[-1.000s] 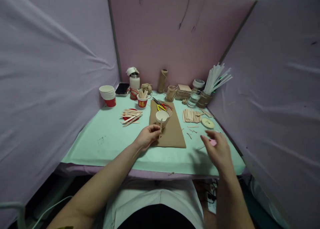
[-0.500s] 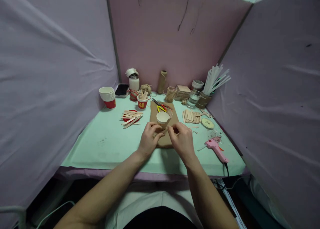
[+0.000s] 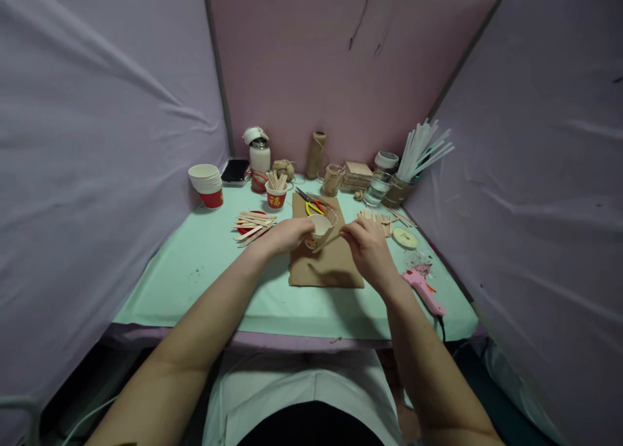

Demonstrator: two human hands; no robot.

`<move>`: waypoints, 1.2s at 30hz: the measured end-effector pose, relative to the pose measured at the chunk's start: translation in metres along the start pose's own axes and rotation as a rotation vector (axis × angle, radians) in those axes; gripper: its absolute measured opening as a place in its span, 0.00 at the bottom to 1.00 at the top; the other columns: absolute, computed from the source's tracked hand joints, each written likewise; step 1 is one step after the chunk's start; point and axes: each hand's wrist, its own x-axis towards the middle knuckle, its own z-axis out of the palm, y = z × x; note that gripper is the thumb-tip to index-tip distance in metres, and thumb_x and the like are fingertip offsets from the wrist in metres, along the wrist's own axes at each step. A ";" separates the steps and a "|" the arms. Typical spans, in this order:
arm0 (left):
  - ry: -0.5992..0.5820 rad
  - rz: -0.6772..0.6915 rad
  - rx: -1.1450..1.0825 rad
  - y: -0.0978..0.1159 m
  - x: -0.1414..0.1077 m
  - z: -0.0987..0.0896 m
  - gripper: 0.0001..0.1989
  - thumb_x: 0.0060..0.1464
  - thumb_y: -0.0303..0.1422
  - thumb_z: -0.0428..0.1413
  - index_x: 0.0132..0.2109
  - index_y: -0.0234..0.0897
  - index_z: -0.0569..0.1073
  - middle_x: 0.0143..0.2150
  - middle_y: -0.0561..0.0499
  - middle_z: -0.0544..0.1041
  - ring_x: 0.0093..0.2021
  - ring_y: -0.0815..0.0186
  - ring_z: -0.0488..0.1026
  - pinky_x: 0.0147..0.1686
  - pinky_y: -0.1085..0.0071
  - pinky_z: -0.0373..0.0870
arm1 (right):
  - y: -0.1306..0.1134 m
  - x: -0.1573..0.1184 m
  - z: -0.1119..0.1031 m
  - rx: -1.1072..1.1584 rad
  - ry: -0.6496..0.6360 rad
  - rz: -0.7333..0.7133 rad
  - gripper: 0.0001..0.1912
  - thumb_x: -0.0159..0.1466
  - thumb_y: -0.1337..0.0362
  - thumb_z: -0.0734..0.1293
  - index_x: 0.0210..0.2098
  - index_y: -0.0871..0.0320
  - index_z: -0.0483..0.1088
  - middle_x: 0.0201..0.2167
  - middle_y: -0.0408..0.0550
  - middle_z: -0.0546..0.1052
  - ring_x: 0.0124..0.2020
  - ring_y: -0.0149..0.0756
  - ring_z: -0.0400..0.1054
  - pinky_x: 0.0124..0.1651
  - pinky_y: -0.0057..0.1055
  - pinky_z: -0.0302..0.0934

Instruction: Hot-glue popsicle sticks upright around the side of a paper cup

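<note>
My left hand is closed on the rim of a paper cup, fingers over its left side. Wooden sticks line part of the cup's right side. Between the fingertips of my right hand is a wooden craft stick, slanting down to the left in front of the cup. Both hands are above a brown cardboard sheet. Pliers with yellow and red handles lie on the sheet behind the cup.
Loose sticks lie on the left; more sticks are behind my right hand. A pink glue gun rests at right. Stacked cups, a red cup of sticks, a twine-wrapped cup and glue sticks stand behind.
My left hand has moved up to the cup's left rim. My right hand has shifted right, and a stick now shows in its fingers. More of the cardboard is uncovered.
</note>
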 end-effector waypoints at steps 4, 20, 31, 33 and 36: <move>-0.169 0.100 0.342 -0.004 0.010 -0.005 0.06 0.43 0.22 0.56 0.26 0.37 0.72 0.26 0.54 0.71 0.28 0.67 0.62 0.29 0.74 0.56 | 0.006 0.016 0.000 0.044 -0.027 -0.065 0.12 0.69 0.63 0.59 0.34 0.55 0.72 0.32 0.48 0.69 0.37 0.40 0.62 0.39 0.35 0.54; -0.392 -0.058 0.095 0.006 0.008 -0.010 0.09 0.53 0.38 0.57 0.32 0.36 0.70 0.20 0.55 0.71 0.20 0.68 0.68 0.21 0.75 0.59 | 0.022 0.061 0.001 0.217 -0.327 -0.044 0.11 0.68 0.65 0.60 0.31 0.58 0.71 0.32 0.45 0.62 0.37 0.37 0.59 0.41 0.32 0.56; -0.362 -0.098 0.088 0.003 0.008 -0.009 0.14 0.55 0.44 0.55 0.33 0.36 0.69 0.25 0.53 0.73 0.24 0.67 0.71 0.24 0.74 0.61 | 0.018 0.061 0.006 0.215 -0.349 -0.051 0.10 0.67 0.68 0.61 0.31 0.57 0.71 0.32 0.45 0.63 0.37 0.37 0.59 0.41 0.33 0.56; -0.348 -0.069 0.155 0.002 0.008 -0.010 0.14 0.53 0.44 0.57 0.35 0.36 0.71 0.27 0.53 0.73 0.27 0.67 0.71 0.26 0.74 0.61 | 0.018 0.062 0.007 0.205 -0.351 -0.051 0.10 0.67 0.68 0.61 0.30 0.58 0.71 0.32 0.45 0.63 0.37 0.37 0.59 0.41 0.33 0.56; -0.336 -0.001 0.240 0.002 0.009 -0.011 0.15 0.48 0.42 0.61 0.38 0.35 0.73 0.30 0.54 0.73 0.30 0.67 0.69 0.28 0.75 0.61 | 0.015 0.062 0.007 0.196 -0.358 -0.044 0.10 0.67 0.68 0.61 0.31 0.58 0.71 0.32 0.46 0.63 0.38 0.38 0.59 0.42 0.33 0.56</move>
